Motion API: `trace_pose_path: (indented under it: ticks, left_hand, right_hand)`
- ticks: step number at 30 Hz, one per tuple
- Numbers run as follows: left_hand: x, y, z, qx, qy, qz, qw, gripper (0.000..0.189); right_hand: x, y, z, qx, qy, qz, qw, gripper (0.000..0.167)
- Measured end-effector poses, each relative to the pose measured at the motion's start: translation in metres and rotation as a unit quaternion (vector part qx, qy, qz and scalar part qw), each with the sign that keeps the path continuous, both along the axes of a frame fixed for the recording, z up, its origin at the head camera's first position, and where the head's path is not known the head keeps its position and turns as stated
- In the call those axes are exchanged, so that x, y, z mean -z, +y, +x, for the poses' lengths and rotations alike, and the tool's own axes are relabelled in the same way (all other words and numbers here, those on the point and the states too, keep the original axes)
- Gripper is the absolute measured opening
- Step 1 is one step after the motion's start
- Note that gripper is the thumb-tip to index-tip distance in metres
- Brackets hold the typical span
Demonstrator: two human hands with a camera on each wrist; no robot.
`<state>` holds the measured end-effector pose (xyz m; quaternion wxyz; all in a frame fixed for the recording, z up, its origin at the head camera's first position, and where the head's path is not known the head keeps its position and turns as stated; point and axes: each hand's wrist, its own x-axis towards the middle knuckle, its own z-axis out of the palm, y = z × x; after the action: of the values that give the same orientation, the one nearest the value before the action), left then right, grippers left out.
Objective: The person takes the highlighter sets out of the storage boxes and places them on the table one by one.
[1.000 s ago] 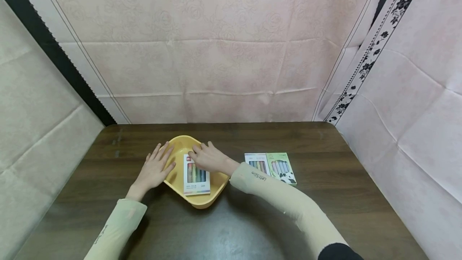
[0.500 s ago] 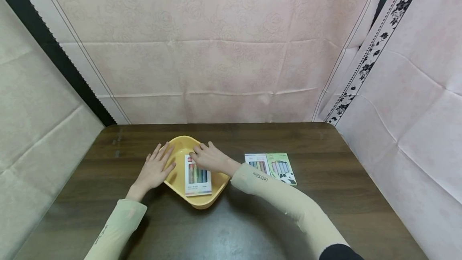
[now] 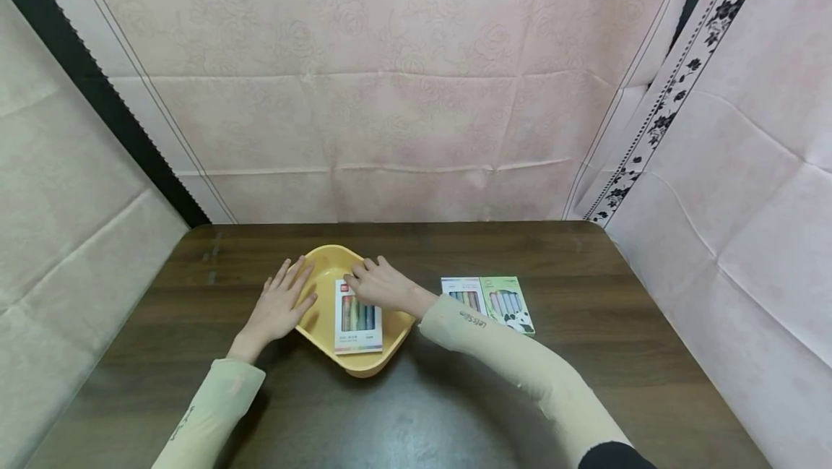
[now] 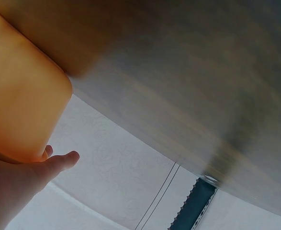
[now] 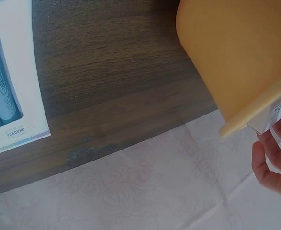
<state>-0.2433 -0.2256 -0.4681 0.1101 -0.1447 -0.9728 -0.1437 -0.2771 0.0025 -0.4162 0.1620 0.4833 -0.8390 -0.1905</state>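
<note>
A yellow plastic basket (image 3: pixel 320 332) stands on the dark wooden table. My left hand (image 3: pixel 276 308) rests on its left rim with fingers spread and straight; in the left wrist view the thumb (image 4: pixel 63 162) sticks out beside the basket wall. A white box of markers (image 3: pixel 359 339) with a clear window lies tilted in the basket. My right hand (image 3: pixel 383 287) pinches the box near its upper right edge. In the right wrist view the fingers (image 5: pixel 274 148) touch the box's corner (image 5: pixel 269 115) by the basket rim. The hand hides part of the box's top.
To the right lie a second white marker box (image 3: pixel 463 285) and a green marker box (image 3: pixel 508 303) with a panda print, side by side. My right sleeve (image 3: pixel 494 346) passes in front of them. A pale patterned cloth (image 3: pixel 403 129) hangs behind the table (image 3: pixel 552 259).
The held marker box has shifted slightly right within the basket, with my right hand moving along with it. My left hand and the other boxes stay where they were.
</note>
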Motion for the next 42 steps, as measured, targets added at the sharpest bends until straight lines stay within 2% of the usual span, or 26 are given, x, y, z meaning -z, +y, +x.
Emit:
trace_pose_path:
  ticks: [7, 13, 22, 42]
  left_hand:
    - [0.000, 0.000, -0.001, 0.002, -0.014, 0.000, 0.9999, 0.057]
    - [0.001, -0.001, 0.000, 0.002, -0.011, -0.001, 0.9999, 0.057]
    - [0.001, 0.000, 0.000, 0.003, -0.010, -0.002, 0.9999, 0.057]
    - [-0.001, -0.001, 0.000, 0.007, -0.007, -0.002, 0.9999, 0.058]
  right_hand:
    - [0.002, 0.003, 0.000, -0.014, 0.009, -0.020, 0.9997, 0.031]
    - [0.004, 0.005, 0.001, -0.020, 0.014, -0.032, 0.9992, 0.030]
    - [0.000, 0.006, 0.002, -0.013, -0.012, -0.022, 0.9996, 0.031]
    - [-0.008, 0.011, 0.005, 0.000, -0.019, -0.034, 0.9993, 0.032]
